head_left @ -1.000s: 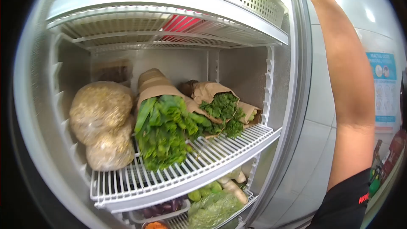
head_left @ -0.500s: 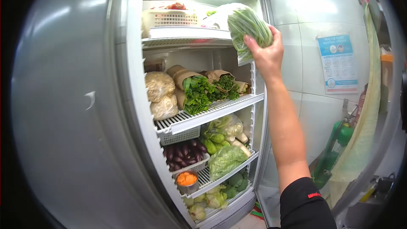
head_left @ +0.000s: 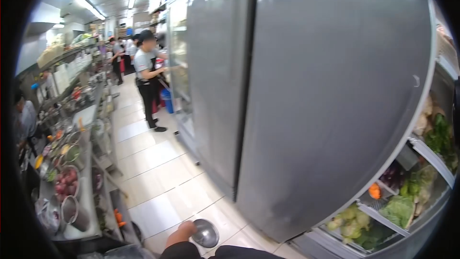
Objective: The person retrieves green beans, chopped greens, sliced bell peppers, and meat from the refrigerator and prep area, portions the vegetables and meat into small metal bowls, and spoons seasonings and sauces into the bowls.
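Note:
At the bottom of the head view, my left hand [head_left: 181, 234] grips a round, shiny metal bowl [head_left: 206, 233] by its left rim, above the tiled floor. No food is visible inside the bowl. My right hand is out of view. On the right, fridge shelves hold leafy greens [head_left: 438, 134], a bagged green vegetable [head_left: 398, 210], orange pieces [head_left: 374, 191] in a small container, and pale green heads [head_left: 351, 225] at the bottom.
A tall grey steel cabinet [head_left: 330, 96] stands between me and the aisle. Farther along, a person [head_left: 145, 67] stands by another fridge, near a blue bin [head_left: 166, 100]. A counter [head_left: 87, 182] lines the left with a container of red onions [head_left: 66, 182] and a metal pot [head_left: 76, 213].
My view has swung left from the fridge to the kitchen aisle. My right hand, with its bag of long green beans, has left view; my left hand with the metal bowl has appeared.

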The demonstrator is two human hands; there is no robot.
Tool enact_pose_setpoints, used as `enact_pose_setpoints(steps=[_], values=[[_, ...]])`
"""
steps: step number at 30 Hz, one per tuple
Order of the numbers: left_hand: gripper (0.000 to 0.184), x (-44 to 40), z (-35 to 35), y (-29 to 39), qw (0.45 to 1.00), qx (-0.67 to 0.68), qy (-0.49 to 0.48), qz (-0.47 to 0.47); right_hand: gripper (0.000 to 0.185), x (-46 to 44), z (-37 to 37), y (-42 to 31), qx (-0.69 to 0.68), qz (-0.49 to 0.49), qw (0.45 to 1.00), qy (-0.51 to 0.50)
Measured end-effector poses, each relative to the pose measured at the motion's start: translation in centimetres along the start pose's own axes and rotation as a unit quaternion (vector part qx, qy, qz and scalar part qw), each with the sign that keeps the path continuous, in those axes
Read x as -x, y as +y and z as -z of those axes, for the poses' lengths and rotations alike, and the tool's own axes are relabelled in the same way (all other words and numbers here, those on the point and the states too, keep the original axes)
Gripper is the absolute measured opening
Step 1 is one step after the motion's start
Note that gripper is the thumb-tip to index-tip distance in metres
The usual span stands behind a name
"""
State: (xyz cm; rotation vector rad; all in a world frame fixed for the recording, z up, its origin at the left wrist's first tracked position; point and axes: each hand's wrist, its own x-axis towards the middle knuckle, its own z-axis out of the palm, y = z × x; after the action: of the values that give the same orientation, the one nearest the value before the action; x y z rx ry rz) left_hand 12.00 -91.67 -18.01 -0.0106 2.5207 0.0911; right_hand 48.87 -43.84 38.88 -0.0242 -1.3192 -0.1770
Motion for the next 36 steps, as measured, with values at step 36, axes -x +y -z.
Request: enact_pose_setpoints(steps=[36], values=[[0.043, -19.6, 31.8, -38.4, 0.921, 0.379, 0.095, -0.01, 0.058, 20.5, -46.6, -47.2, -0.69, -0.268, 0.582, -0.337]])
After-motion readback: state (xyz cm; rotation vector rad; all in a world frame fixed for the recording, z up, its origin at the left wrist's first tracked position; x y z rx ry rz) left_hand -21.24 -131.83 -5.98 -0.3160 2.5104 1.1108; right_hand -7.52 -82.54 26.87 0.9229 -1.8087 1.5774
